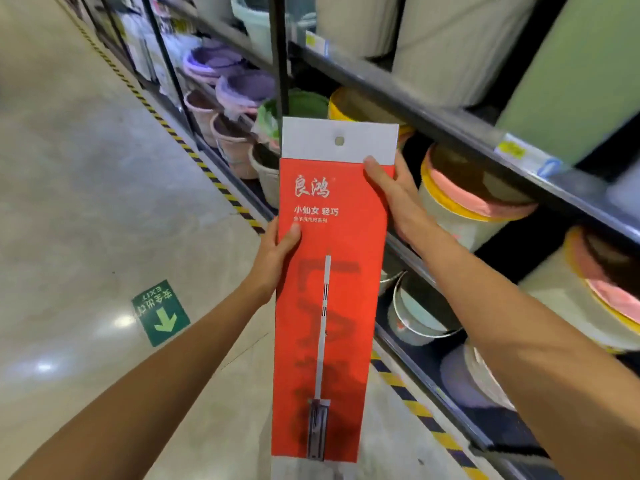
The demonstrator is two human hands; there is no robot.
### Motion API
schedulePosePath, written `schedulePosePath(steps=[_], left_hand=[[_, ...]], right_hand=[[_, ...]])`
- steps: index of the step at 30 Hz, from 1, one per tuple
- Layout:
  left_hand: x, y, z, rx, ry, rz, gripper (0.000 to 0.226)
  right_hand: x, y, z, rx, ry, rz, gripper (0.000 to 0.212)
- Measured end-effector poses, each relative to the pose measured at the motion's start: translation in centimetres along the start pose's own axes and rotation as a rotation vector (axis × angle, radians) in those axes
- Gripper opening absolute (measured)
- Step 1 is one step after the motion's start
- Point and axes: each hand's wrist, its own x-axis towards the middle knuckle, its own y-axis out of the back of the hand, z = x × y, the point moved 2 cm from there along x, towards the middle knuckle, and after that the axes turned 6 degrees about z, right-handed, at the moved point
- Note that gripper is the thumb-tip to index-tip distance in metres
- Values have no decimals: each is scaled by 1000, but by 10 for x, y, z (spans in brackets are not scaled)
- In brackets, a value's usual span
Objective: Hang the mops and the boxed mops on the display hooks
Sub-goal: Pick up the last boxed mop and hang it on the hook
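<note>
A tall red boxed mop [332, 306] with a white top flap and a round hang hole stands upright in front of me in the head view. My left hand [277, 258] grips its left edge about a third of the way down, thumb on the front. My right hand [394, 199] holds the right edge higher up, just under the white flap. The box front shows white lettering and a picture of a mop. No display hook is visible.
A dark metal shelving unit [450, 129] runs along the right, stacked with plastic buckets and basins [467, 202]. A black upright post [280, 57] rises behind the box. Yellow-black floor tape [194, 154] edges the shelves. A green exit sign [161, 311] marks the polished floor at left.
</note>
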Motion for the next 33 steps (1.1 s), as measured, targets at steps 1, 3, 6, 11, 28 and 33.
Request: schedulePosePath(steps=[1,3,6,11,28,33], left_hand=[[-6,-8,3,17,-9,-39,96],[-17,-20,7,54,-7,-93,94],[-41,-38,15,118,-34,-170,98],[-102,-83,36,206,-105,-305,107],[-316,-280,211,-4,-216,-571,20],[-372,-336,258,-115,-310,-649,5]], right_hand=[[-7,11,-10,-14,13,30,63],[-27,31,-26,-55,19,68,59],[-66,57,-46,-58,22,120,42],[-153,103,-82,7,79,258,40],[-428,241,-242,-116,270,588,31],[-489,275,-306,-136,402,666,26]])
